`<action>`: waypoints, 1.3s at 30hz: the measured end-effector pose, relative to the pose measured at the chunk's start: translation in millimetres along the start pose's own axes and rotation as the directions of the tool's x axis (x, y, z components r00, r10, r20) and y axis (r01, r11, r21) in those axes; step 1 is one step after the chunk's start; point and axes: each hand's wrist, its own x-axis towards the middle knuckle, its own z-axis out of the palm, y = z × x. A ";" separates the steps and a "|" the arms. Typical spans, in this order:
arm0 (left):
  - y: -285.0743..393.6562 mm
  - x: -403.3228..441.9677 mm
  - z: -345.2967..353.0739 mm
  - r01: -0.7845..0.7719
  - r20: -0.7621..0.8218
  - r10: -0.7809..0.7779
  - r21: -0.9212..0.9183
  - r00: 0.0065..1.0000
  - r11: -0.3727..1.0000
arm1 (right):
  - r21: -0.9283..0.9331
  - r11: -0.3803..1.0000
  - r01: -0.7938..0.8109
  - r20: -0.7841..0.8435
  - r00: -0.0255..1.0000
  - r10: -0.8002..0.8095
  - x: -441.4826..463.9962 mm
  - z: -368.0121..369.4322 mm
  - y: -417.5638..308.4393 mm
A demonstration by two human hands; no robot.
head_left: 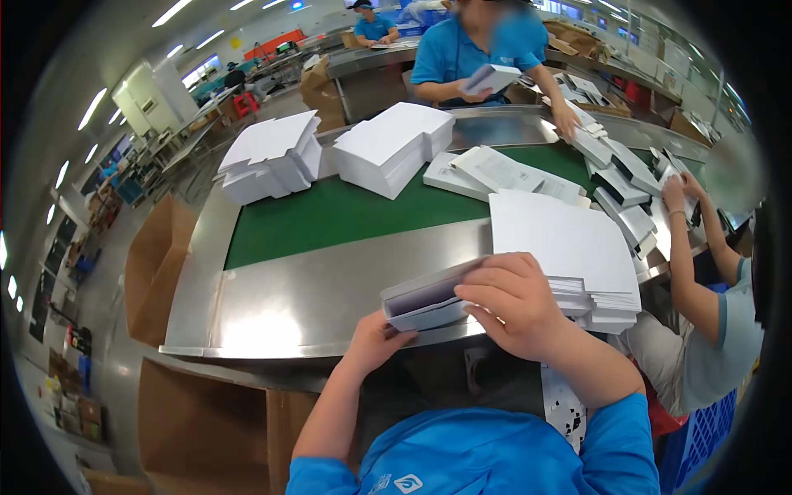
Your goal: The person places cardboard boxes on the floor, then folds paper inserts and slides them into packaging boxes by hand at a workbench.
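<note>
A small white box, its long side open toward me, is held above the table's metal front edge. My left hand [377, 340] grips the left end of the white box [429, 294], fingers closed beneath it. At its right end my right hand [511, 299] holds it, thumb below and fingers over the top. Just right of that hand lies a tall stack of flat white cardboard sheets [561, 235]. Behind it, flat printed white pieces [516, 175] rest on the green belt.
Two stacks of white card, one at left [272, 153] and one in the middle [392, 148], stand across the green belt [330, 219]. White boxes [619, 190] pile up at right, where two co-workers' hands reach. Brown cartons [198, 421] stand at lower left.
</note>
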 end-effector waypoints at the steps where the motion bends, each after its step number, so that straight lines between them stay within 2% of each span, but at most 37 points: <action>1: -8.7 -0.6 1.3 -0.007 0.020 0.007 0.001 1.000 1.000 | 0.084 0.996 -0.019 -0.009 1.000 0.020 0.6 -5.1 -3.6; 2: -19.3 -2.1 -0.9 -0.042 -0.042 0.047 0.108 0.998 0.993 | 0.163 0.986 -0.043 -0.019 0.999 0.047 -1.7 -10.0 -5.7; 3: -26.0 -4.0 -2.7 -0.076 -0.097 0.098 0.212 0.990 0.974 | 0.182 0.982 -0.058 0.056 0.997 0.048 -12.3 -16.0 2.5; 4: -14.7 -12.2 -5.8 0.036 -0.185 -0.022 0.069 0.982 0.997 | 0.161 0.984 -0.080 0.052 0.996 0.073 -22.1 -26.0 9.7; 6: -29.9 -26.2 -20.6 -0.002 -0.350 -0.135 -0.365 0.927 0.931 | 0.113 0.974 -0.194 0.091 0.979 0.184 -42.5 -48.8 25.8; 7: -20.7 -34.2 -25.4 0.055 -0.524 -0.404 -0.559 0.750 0.827 | 0.022 0.968 -0.251 0.115 0.962 0.247 -55.9 -62.6 36.8; 8: -38.7 -45.4 -42.2 -0.162 -0.646 -0.334 -0.584 0.687 0.796 | -0.068 0.951 -0.302 0.136 0.941 0.309 -70.7 -77.1 48.9; 9: -32.1 -59.4 -61.2 -0.387 -0.700 -0.265 -0.624 0.664 0.679 | -0.171 0.914 -0.368 0.142 0.909 0.393 -85.6 -91.5 60.1; 10: -26.1 -76.3 -77.0 -0.579 -0.727 -0.243 -0.667 0.642 0.468 | -0.271 0.863 -0.426 0.141 0.869 0.474 -100.8 -104.6 69.7; 11: -50.6 -105.5 -111.2 -0.642 -0.726 -0.046 -0.634 0.686 0.432 | -0.280 0.853 -0.440 0.133 0.862 0.489 -116.6 -115.9 77.5; 12: -69.1 -124.3 -136.7 -0.699 -0.704 0.152 -0.607 0.693 0.379 | -0.354 0.790 -0.500 0.134 0.809 0.572 -132.4 -125.3 84.1; 13: -50.2 -127.2 -136.8 -0.740 -0.792 0.009 -0.566 0.610 0.364 | -0.425 0.718 -0.551 0.129 0.749 0.650 -145.8 -131.0 88.1; 14: -21.2 -132.4 -135.9 -0.775 -0.851 -0.135 -0.519 0.507 0.360 | -0.430 0.707 -0.562 0.122 0.739 0.662 -158.1 -130.9 91.5; 15: -0.4 -129.2 -126.9 -0.769 -0.843 -0.132 -0.530 0.521 0.357 | -0.377 0.705 -0.601 0.157 0.708 0.688 -170.1 -128.0 95.6; 16: 20.2 -124.0 -113.8 -0.776 -0.872 -0.191 -0.488 0.451 0.400 | -0.321 0.699 -0.639 0.196 0.678 0.709 -178.4 -127.0 96.3; 17: 30.1 -121.0 -106.8 -0.777 -0.896 -0.245 -0.443 0.371 0.447 | -0.296 0.741 -0.603 0.139 0.740 0.658 -176.6 -123.1 91.5; 18: 24.0 -121.8 -107.1 -0.775 -0.894 -0.241 -0.447 0.377 0.448 | -0.294 0.737 -0.609 0.134 0.737 0.663 -177.8 -120.1 88.1; 19: 7.6 -123.3 -107.9 -0.728 -0.803 -0.071 -0.569 0.591 0.383 | -0.232 0.744 -0.627 0.119 0.740 0.662 -179.2 -116.7 86.0; 20: -11.5 -123.0 -108.4 -0.646 -0.652 0.114 -0.682 0.749 0.342 | -0.168 0.749 -0.641 0.104 0.744 0.660 -179.4 -112.9 82.7; 21: -25.2 -116.8 -102.7 -0.598 -0.601 0.115 -0.719 0.791 0.354 | -0.193 0.749 -0.634 0.043 0.757 0.652 -176.6 -109.4 77.2; 23: -12.6 -91.4 -62.9 -0.501 -0.534 -0.022 -0.807 0.845 0.314 | -0.190 0.785 -0.590 0.022 0.797 0.604 -176.9 -105.1 75.2; 25: -3.2 -67.1 -19.7 -0.312 -0.347 -0.099 -0.913 0.933 0.264 | -0.191 0.818 -0.543 0.002 0.833 0.553 -173.8 -101.1 69.8; 26: -3.3 -56.7 0.8 -0.193 -0.240 -0.096 -0.918 0.966 0.345 | -0.113 0.842 -0.528 -0.101 0.849 0.519 -168.7 -97.2 64.1; 27: 1.4 -45.7 16.5 -0.008 -0.072 -0.134 -0.905 0.988 0.424 | -0.037 0.864 -0.502 -0.204 0.850 0.485 -163.6 -92.1 58.4; 28: 16.0 -33.2 35.1 0.070 0.053 -0.048 -0.866 0.997 0.495 | -0.035 0.866 -0.499 -0.203 0.852 0.483 -159.3 -85.7 52.7; 29: 32.1 -23.5 50.9 0.156 0.156 -0.041 -0.849 0.987 0.505 | -0.006 0.915 -0.404 -0.214 0.894 0.394 -155.5 -78.2 45.9; 30: 43.4 -16.2 65.2 0.178 0.213 0.016 -0.855 0.977 0.488 | 0.022 0.952 -0.304 -0.227 0.926 0.301 -151.0 -69.9 38.3; 32: 58.4 -1.5 79.2 0.188 0.241 0.068 -0.879 0.968 0.438 | 0.014 0.991 -0.132 -0.211 0.968 0.132 -138.5 -51.9 20.7; 34: 65.0 10.5 84.7 0.263 0.273 -0.028 -0.888 0.962 0.377 | 0.104 0.993 -0.062 -0.198 0.977 0.082 -130.0 -40.2 5.6; 35: 62.3 14.2 86.1 0.324 0.301 -0.132 -0.921 0.945 0.218 | 0.136 0.990 -0.031 -0.205 0.977 0.059 -129.3 -34.7 2.3; 39: 67.3 19.0 85.0 0.315 0.247 -0.264 -0.913 0.932 0.259 | 0.207 0.978 -0.028 -0.176 0.982 0.066 -127.0 -25.9 -3.3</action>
